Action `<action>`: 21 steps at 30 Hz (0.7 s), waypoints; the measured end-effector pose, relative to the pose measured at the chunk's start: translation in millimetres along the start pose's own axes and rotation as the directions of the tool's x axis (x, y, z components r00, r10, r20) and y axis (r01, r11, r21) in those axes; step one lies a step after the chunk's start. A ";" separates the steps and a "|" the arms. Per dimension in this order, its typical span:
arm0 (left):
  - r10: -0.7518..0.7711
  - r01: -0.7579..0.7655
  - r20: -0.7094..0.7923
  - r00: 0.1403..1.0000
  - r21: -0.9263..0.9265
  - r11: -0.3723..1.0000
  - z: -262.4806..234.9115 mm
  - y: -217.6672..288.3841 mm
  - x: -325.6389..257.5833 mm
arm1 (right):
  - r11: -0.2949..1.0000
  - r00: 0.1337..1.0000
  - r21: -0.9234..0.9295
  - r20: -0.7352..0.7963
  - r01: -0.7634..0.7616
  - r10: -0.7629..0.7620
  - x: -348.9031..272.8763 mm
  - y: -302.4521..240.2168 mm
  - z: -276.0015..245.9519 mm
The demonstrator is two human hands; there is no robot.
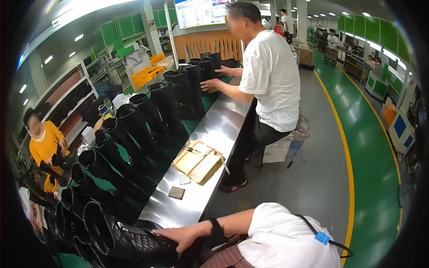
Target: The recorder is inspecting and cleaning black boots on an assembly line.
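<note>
A black boot (118, 232) with a quilted panel and a wide collar lies tilted at the lower left. My right hand (178, 236), with a black band on the wrist, grips this boot from the right side, its fingers over the quilted part. The underside of the grip and the boot's lower end are hidden. My left hand is out of view. Beyond the held boot, a long row of tall black boots (120, 134) stands upright along the bench's far side.
A shiny metal bench (178, 203) carries a yellowish pad (199, 161) with a pen-like tool and a small brown block (177, 192). A co-worker in white (272, 71) handles boots farther along; another in orange (47, 143) works at left. A green walkway (357, 134) runs right.
</note>
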State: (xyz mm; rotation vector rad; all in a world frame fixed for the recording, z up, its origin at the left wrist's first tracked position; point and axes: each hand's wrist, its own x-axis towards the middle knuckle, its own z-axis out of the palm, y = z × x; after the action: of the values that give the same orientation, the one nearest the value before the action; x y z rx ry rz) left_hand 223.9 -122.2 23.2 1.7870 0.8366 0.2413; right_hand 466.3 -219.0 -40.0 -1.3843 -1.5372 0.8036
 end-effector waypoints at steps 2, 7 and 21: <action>-0.079 0.074 0.003 0.997 -0.394 0.916 -15.4 -7.0 -8.8 | 0.882 0.949 0.352 0.101 -0.314 0.297 6.3 23.1 -8.2; -0.104 0.035 -0.117 0.988 -0.482 0.875 1.8 -41.9 13.1 | 0.944 0.917 0.086 -0.222 -0.320 0.331 27.6 44.8 14.5; -0.045 -0.124 -0.190 0.981 -0.784 0.609 22.2 -71.1 39.7 | 0.053 0.895 0.997 0.019 -0.048 0.445 5.0 18.2 14.6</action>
State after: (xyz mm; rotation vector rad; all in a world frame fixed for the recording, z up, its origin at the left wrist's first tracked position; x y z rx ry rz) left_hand 235.0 -102.2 -58.0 0.9259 0.6588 0.7139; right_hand 460.4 -209.7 -61.1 -0.5659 -0.1358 1.4065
